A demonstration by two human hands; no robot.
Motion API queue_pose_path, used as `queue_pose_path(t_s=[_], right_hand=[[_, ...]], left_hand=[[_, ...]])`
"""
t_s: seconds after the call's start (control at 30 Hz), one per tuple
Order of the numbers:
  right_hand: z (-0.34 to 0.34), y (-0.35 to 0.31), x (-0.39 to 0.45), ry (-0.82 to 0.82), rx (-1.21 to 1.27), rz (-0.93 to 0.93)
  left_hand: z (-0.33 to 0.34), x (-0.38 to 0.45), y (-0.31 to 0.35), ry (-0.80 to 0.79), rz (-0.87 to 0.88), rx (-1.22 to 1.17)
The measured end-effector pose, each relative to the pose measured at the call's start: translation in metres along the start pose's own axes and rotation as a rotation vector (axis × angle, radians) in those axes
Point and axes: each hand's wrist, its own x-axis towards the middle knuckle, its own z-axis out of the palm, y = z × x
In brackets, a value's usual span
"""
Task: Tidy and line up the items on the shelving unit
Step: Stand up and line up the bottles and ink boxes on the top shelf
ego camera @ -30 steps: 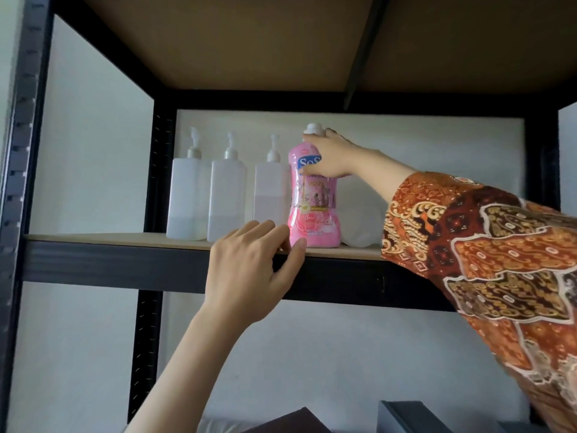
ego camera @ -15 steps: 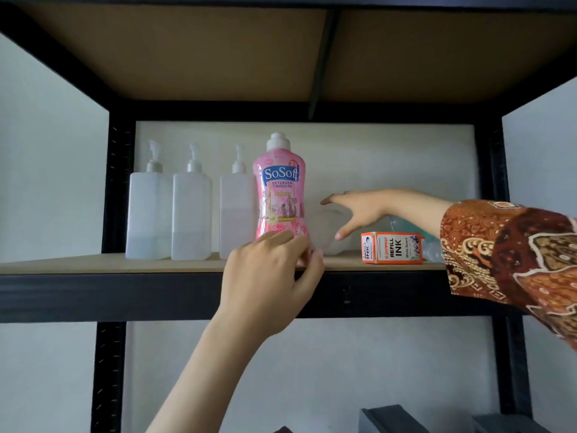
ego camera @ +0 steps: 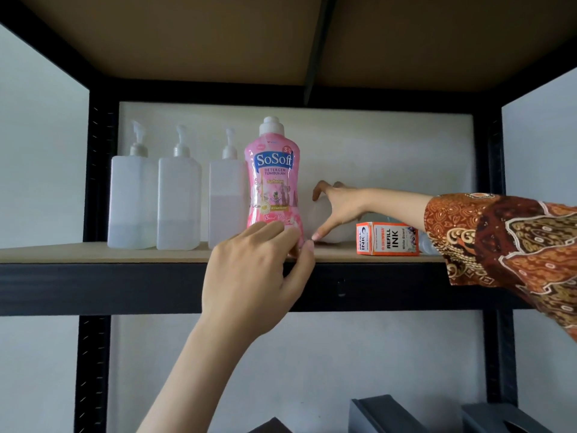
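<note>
The left hand [ego camera: 249, 270] has its fingers curled against the base of the pink SoSoft detergent bottle [ego camera: 273, 185], which stands upright at the front edge of the shelf [ego camera: 93, 253]. The right hand [ego camera: 338, 207] reaches in with fingers spread wide around a pale rounded container [ego camera: 327, 223] just right of the bottle; whether it grips cannot be told. 3 translucent pump bottles [ego camera: 178, 201] stand left, each partly filled with clear liquid. An orange refill ink box [ego camera: 387, 239] lies right.
</note>
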Motion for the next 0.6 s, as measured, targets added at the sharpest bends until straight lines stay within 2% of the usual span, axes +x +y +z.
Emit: queue_pose_path(t_s=[0.1, 0.27, 0.47, 0.6], right_hand=[[-0.001, 0.001, 0.002, 0.084, -0.055, 0.011], [-0.016, 0.0, 0.005, 0.135, -0.046, 0.005], [-0.026, 0.002, 0.012, 0.092, 0.0, 0.156], [-0.02, 0.003, 0.017, 0.161, 0.053, 0.188]], left_hand=[[0.0, 0.0, 0.001, 0.002, -0.006, 0.001], [0.0, -0.001, 0.001, 0.008, -0.005, 0.003], [0.0, 0.0, 0.001, 0.014, -0.002, 0.005], [0.0, -0.001, 0.001, 0.011, 0.003, 0.006]])
